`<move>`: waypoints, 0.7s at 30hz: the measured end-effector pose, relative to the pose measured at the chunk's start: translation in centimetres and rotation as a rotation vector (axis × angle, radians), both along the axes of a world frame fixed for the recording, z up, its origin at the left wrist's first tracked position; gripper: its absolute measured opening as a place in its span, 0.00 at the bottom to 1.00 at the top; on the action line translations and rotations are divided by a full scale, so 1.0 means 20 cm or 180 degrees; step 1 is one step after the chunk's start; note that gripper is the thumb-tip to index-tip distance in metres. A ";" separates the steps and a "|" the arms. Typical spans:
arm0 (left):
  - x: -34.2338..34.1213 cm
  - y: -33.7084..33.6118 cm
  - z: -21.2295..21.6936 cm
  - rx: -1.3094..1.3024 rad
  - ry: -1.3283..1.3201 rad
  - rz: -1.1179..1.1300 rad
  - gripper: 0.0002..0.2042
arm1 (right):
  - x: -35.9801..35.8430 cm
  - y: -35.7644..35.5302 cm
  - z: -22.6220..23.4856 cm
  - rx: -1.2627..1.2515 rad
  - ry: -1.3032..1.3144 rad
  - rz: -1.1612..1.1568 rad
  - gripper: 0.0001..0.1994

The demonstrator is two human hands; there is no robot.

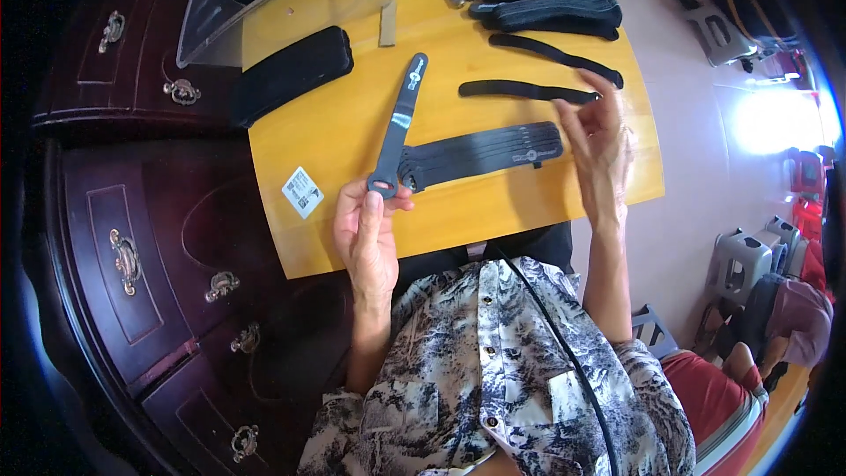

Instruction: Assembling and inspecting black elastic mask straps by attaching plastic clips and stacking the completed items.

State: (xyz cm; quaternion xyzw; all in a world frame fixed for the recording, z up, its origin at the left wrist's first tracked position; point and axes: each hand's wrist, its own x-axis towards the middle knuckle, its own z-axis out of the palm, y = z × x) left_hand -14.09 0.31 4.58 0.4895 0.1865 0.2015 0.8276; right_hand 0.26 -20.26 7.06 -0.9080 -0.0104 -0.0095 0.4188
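My left hand [366,234] grips a dark grey strap [399,128] by its rounded, slotted end, with the thumb pressed on it. The strap slants up and away from me over the yellow table. A fanned stack of similar grey straps [489,157] lies just right of that hand. My right hand [604,150] is raised past the stack's right end, slightly blurred, thumb and forefinger apart. Its fingertips are by the right end of a single black strap [524,90]; I see nothing held. Another black strap [555,55] lies a little farther off.
Piles of black straps [551,7] sit at the far right of the table [291,238]. A clear plastic bin [291,9], a black pouch-like bundle [295,75] and a white label [302,192] are at left. Dark wooden drawers [123,203] flank the table; stools [740,260] stand at right.
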 end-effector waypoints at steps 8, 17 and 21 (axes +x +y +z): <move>0.01 -0.02 0.04 0.0068 -0.0098 -0.0077 0.07 | -0.22 0.39 0.12 0.1075 -0.0399 0.2415 0.09; -0.01 0.03 0.03 0.0450 -0.0067 -0.0287 0.05 | -0.23 0.40 0.12 0.1270 0.0258 0.2424 0.08; -0.04 0.06 0.01 0.0512 -0.0082 -0.0478 0.05 | -0.26 0.39 0.09 0.1467 0.0648 0.2330 0.08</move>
